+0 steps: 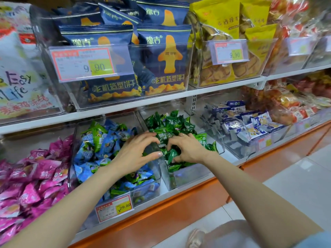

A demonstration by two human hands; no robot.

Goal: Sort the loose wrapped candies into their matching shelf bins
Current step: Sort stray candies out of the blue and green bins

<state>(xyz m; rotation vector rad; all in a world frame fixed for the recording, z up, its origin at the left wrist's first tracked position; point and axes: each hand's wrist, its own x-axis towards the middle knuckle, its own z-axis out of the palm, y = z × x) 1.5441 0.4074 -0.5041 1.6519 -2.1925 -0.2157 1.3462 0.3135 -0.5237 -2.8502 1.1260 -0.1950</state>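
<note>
**Forearms out, hands at the green candies**

Left forearm and right forearm reach up from the bottom edge to the lower shelf.

Right hand: fingers curled down into the green candies, thumb and fingers pinching one at the front of the heap. Ring on one finger.

Left hand: arched over the wall between two bins, fingertips on the green heap, thumb bent under. Something dark sits between thumb and fingers; cannot tell whether it is gripped.

Green candies lie in a clear bin, mid lower shelf. Just left of it is a second bin of blue candies, with a price tag reading 29.80 on its front. Further left are pink candies. Right of the green bin are white-and-blue packets.

Upper shelf: dark blue biscuit bags, with yellow bags beside them; both bins tagged 9.90.

Below the bins is an orange base. Pale tiled floor at right.
</note>
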